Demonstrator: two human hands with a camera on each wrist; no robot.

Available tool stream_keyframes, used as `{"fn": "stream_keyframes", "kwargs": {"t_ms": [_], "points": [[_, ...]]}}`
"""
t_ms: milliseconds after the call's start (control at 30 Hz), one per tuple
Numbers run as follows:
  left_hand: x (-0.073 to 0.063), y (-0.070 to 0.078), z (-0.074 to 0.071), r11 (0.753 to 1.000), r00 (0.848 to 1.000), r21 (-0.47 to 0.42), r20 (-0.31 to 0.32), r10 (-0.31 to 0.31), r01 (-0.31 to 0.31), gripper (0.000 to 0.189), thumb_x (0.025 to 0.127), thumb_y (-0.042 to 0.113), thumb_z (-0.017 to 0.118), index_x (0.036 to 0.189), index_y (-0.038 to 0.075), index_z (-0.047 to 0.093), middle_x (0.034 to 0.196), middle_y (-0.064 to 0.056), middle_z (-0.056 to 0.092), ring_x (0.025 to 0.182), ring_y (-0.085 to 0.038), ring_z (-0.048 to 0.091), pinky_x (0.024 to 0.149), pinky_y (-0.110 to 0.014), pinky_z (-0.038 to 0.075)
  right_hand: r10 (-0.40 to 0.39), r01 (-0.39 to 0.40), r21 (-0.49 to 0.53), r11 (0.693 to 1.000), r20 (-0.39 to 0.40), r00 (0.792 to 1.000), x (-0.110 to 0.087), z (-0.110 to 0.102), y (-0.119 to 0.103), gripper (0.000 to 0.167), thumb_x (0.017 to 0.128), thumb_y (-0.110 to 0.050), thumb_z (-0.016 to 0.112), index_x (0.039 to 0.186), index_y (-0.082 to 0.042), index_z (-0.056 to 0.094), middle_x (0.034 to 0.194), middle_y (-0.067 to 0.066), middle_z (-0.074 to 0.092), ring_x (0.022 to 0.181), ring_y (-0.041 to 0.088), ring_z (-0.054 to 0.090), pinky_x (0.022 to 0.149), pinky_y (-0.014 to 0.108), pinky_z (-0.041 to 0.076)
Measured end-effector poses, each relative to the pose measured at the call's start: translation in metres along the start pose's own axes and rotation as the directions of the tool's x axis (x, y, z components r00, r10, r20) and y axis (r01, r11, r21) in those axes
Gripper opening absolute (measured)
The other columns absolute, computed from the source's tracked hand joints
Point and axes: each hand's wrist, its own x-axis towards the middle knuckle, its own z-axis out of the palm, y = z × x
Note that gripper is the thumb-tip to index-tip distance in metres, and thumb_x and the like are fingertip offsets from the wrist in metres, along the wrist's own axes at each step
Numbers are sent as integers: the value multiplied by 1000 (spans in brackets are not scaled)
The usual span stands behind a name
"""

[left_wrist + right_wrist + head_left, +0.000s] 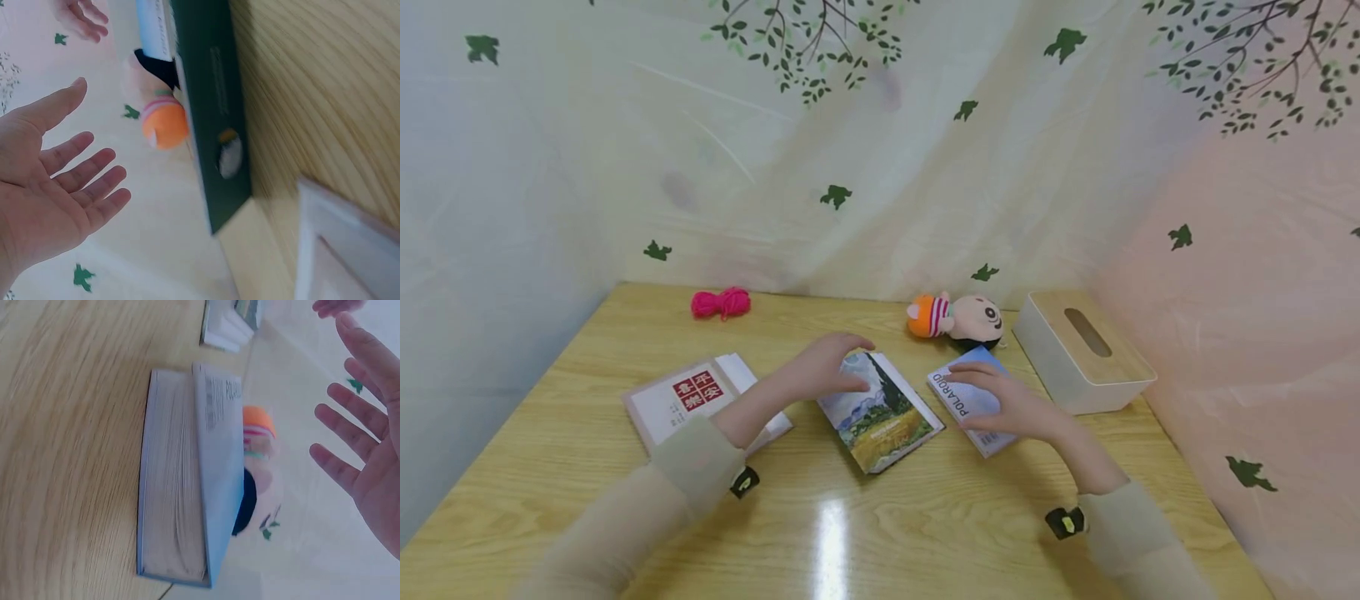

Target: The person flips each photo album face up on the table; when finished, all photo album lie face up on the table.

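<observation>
My left hand point(820, 367) hovers above a book with a painted landscape cover point(887, 425). Its fingers are spread and hold nothing. In the left wrist view that book's dark green side point(209, 125) stands apart from the hand point(50, 194). Over a light blue book marked POLAROID point(953, 402) is my right hand point(1022, 408), fingers extended and apart. The right wrist view shows the blue book's thick page block point(172, 481) with a gap between it and the hand point(381, 450). Both books lie flat on the wooden table point(925, 533).
A white book with red characters point(658, 408) lies at the left, beneath my left forearm. Farther back are a pink yarn bundle point(721, 303) and a plush doll point(973, 318) lying on its side. A white tissue box with wooden lid point(1060, 375) stands right.
</observation>
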Motion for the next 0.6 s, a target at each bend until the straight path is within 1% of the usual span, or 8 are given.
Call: {"fn": "stream_keyframes", "kwargs": {"t_ms": [67, 133, 233, 367, 467, 600], "points": [[6, 6, 3, 1000, 1000, -8, 9, 5, -5, 60, 82, 27, 74, 132, 3, 51, 133, -14, 54, 125, -31, 48, 107, -43, 35, 28, -28, -1, 1000, -15, 1000, -7, -4, 5, 63, 78, -25, 78, 135, -19, 52, 142, 6, 45, 133, 30, 38, 102, 53, 38], [11, 11, 7, 1000, 1000, -21, 15, 9, -9, 65, 81, 28, 74, 135, 3, 48, 136, -14, 52, 127, -31, 46, 108, -42, 34, 45, -46, -20, 999, -39, 998, -15, -7, 12, 64, 77, -26, 79, 134, -18, 52, 143, 5, 45, 133, 31, 38, 103, 53, 37], [18, 19, 14, 999, 999, -46, 32, -8, 10, 72, 82, 30, 74, 141, 5, 42, 141, -13, 46, 131, -29, 42, 110, -41, 32, 53, -57, -50, 997, -78, 996, -26, -9, 21, 66, 76, -29, 80, 134, -14, 53, 142, 7, 47, 132, 31, 40, 102, 52, 37], [27, 29, 25, 996, 999, -84, 47, -20, 24, 74, 83, 32, 73, 143, 7, 38, 145, -11, 42, 133, -27, 39, 111, -40, 30, 48, -57, -71, 996, -126, 991, -40, -12, 32, 69, 74, -29, 81, 134, -11, 52, 140, 11, 48, 128, 30, 45, 99, 50, 40], [35, 34, 32, 996, 998, -89, 68, 8, -2, 74, 83, 31, 72, 143, 6, 38, 145, -11, 42, 134, -27, 38, 111, -40, 31, 68, -77, -56, 995, -142, 987, -49, -15, 40, 73, 72, -27, 83, 135, -11, 51, 140, 14, 47, 126, 34, 45, 97, 53, 41], [48, 36, 43, 997, 993, -69, 109, 53, -46, 74, 83, 29, 73, 143, 5, 38, 146, -11, 41, 135, -27, 37, 112, -39, 28, 120, -129, -61, 990, -138, 983, -59, -17, 52, 82, 70, -26, 84, 139, -7, 44, 141, 18, 44, 128, 41, 41, 99, 58, 37]]}}
